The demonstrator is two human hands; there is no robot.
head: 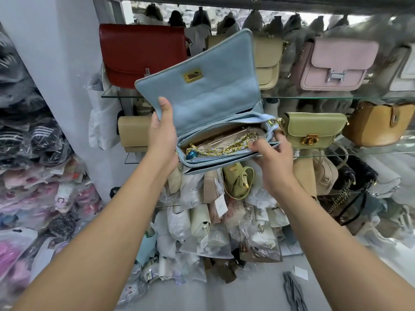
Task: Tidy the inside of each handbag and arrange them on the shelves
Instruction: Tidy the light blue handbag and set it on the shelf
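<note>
Both hands up close: the left hand [162,131] grips the left edge of the raised flap, thumb on the lining. The right hand [272,158] curls its fingers over the front right rim of the blue handbag [202,97], fingertips just beside the gold chain [226,147] coiled inside. The bag hangs in the air between the two hands, mouth wide open. Behind it, the glass shelves [336,98] carry a red bag [143,52], a pink bag [336,63] and a green bag [314,129].
</note>
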